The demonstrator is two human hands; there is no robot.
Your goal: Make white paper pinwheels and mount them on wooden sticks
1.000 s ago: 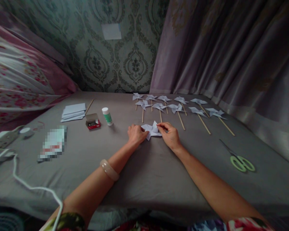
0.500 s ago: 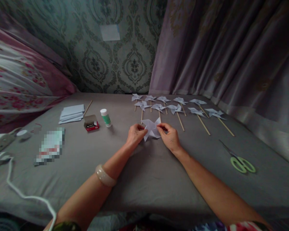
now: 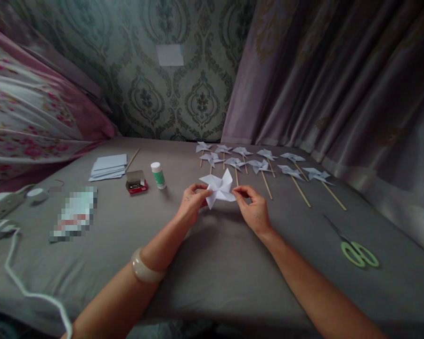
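Note:
A white folded paper pinwheel [image 3: 220, 189] is held up between my two hands above the cloth-covered surface, its points spread out. My left hand [image 3: 195, 201] pinches its left side between thumb and fingers. At its right point, the thumb and fingertips of my right hand [image 3: 253, 207] are closed on the paper. No stick shows on this pinwheel. Just behind it lie several finished-looking paper pinwheels [image 3: 258, 166] on wooden sticks, set out in two rows.
Left of my hands stand a glue stick [image 3: 158, 176] and an open red box [image 3: 137, 184] of small dark items. Beyond are stacked white papers [image 3: 108, 167] and a loose stick [image 3: 133, 159]. Green-handled scissors [image 3: 358, 254] lie right; a power strip [image 3: 3, 206] and white cable sit far left.
The pinwheel has turned and tilted, so its points look more spread. My left hand has shifted slightly left and my right hand slightly right. The camera view has moved a little.

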